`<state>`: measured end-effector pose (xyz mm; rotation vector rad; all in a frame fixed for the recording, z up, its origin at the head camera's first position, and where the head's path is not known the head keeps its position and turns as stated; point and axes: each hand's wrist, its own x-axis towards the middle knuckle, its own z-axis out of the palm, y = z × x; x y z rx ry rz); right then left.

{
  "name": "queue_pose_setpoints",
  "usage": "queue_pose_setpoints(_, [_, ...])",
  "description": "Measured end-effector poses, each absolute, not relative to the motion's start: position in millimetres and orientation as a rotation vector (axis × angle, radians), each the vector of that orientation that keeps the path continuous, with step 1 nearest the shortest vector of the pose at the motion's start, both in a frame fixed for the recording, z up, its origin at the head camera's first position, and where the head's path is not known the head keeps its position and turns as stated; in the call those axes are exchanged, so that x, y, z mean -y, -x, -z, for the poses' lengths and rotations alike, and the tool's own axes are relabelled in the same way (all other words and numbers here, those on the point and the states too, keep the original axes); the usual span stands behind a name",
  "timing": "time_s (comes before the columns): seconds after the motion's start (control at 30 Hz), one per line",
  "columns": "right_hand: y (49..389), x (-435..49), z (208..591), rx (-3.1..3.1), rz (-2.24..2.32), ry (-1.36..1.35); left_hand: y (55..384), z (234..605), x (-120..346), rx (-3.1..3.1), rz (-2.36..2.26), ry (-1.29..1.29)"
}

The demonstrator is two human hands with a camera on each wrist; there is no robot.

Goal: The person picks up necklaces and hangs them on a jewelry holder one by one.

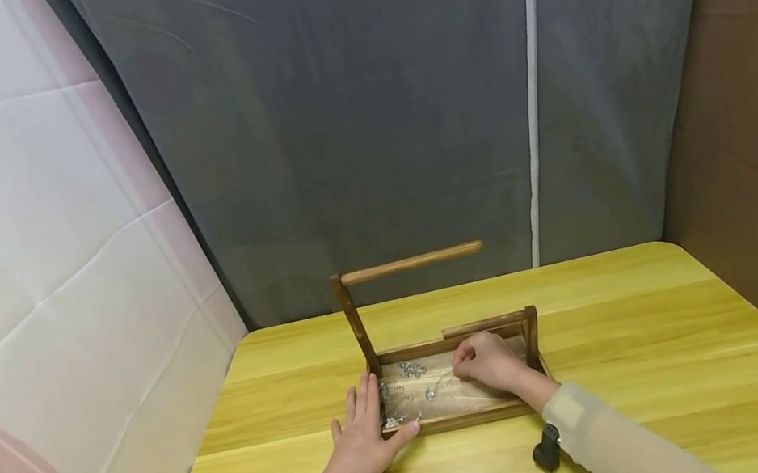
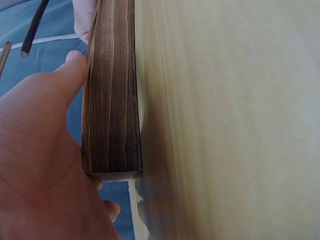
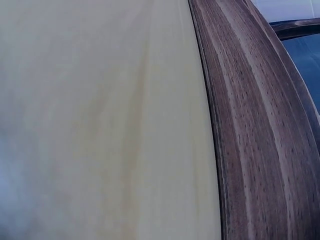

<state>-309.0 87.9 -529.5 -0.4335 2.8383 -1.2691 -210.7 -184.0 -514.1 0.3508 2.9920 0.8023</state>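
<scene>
A dark wooden jewelry stand point(image 1: 476, 419) has a shallow tray base and two posts with bars. My left hand point(image 1: 362, 447) rests against the tray's left front corner, fingers stretched along the left side and thumb over the front edge. In the left wrist view that hand point(image 2: 37, 135) lies beside the tray's front wall point(image 2: 112, 100). Over the tray, my right hand point(image 1: 488, 362) pinches a thin silver necklace point(image 1: 432, 394) between thumb and fingertips; its lower part lies on the tray floor. Another small heap of silver chain point(image 1: 411, 369) sits toward the back left.
More silver jewelry point(image 1: 393, 421) lies along the tray's left side. A tall post point(image 1: 355, 322) with a long upper bar point(image 1: 412, 262) rises at the left; a shorter post point(image 1: 532, 338) with a low bar point(image 1: 484, 325) stands at the right. A grey curtain point(image 1: 348, 127) hangs behind the yellow wooden table point(image 1: 633, 362).
</scene>
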Motion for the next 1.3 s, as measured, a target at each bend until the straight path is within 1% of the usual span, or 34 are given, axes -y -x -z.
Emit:
queue_pose_setpoints(0.3, [311.3,-88.6,531.5,-2.673,1.471,0.516,212.1,513.0,184.2,-2.981,-0.81,-0.329])
queue_pose_setpoints(0.5, [315.5,-88.0,530.6,-2.409,1.711,0.413,213.7,511.6,183.1,-2.965,-0.838,-0.329])
queue_pose_setpoints(0.87, [316.9,-86.2,530.5,-2.207,1.928,0.226,210.4,512.6,179.4,-2.979,-0.883,-0.344])
queue_pose_setpoints(1.3, [320.9,-90.2,530.1,-2.126,1.999,0.211,213.5,510.5,176.7,-2.973,-0.826,-0.314])
